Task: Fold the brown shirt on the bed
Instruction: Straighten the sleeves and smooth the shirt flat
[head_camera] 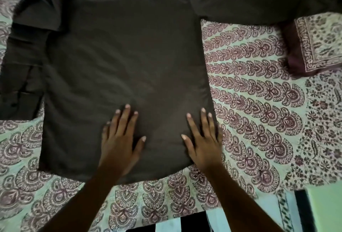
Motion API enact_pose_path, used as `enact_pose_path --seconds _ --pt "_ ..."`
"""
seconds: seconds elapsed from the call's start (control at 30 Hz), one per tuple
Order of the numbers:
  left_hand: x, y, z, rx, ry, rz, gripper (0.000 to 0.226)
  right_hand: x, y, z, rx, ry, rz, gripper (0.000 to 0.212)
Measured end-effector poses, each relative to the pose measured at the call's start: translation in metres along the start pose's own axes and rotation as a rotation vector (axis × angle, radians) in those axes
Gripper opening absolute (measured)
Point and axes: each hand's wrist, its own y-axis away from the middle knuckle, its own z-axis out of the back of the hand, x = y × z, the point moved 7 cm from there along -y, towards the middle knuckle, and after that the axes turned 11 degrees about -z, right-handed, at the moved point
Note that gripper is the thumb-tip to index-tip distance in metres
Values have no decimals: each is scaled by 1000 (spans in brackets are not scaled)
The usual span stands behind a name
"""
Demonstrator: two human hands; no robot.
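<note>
The dark brown shirt (120,56) lies spread flat on the bed, its back up and its hem toward me. Its right sleeve (259,4) stretches out to the far right. Its left sleeve (20,69) bends down along the body's left side. My left hand (121,139) lies flat with straight, spread fingers on the lower middle of the shirt. Near the lower right corner my right hand (202,140) presses flat on the cloth, its outer fingers close to the shirt's right edge.
A patterned bedsheet (259,111) in maroon and pale green covers the bed. A pillow (316,41) with a floral cover lies at the right, just below the outstretched sleeve. The bed's near edge (231,218) runs along the bottom right.
</note>
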Motion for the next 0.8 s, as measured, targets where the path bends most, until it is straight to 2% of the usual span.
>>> enact_pose_path --seconds 0.13,0.23,0.37,0.43,0.5,0.57,0.63,0.8 --pt "31 27 -11 27 -40 83 82 -53 44 -7 93 -20 -193 77" --pt "26 65 -26 40 -18 77 82 -34 36 6 67 -12 -190 80" --pt "23 101 -32 27 29 106 76 57 -10 26 -46 -46 104 77" --pt "25 111 -28 -8 86 140 71 107 -35 23 -37 -58 219 76" --pt "36 111 -13 -120 170 200 63 151 -43 10 4 -34 311 75" --pt "57 105 6 -233 204 273 59 184 -22 -8 28 52 476 73" --pt "85 100 18 -265 158 320 61 203 21 -27 40 117 681 69" --pt "136 123 1 -99 49 267 70 203 111 -49 100 181 1088 58"
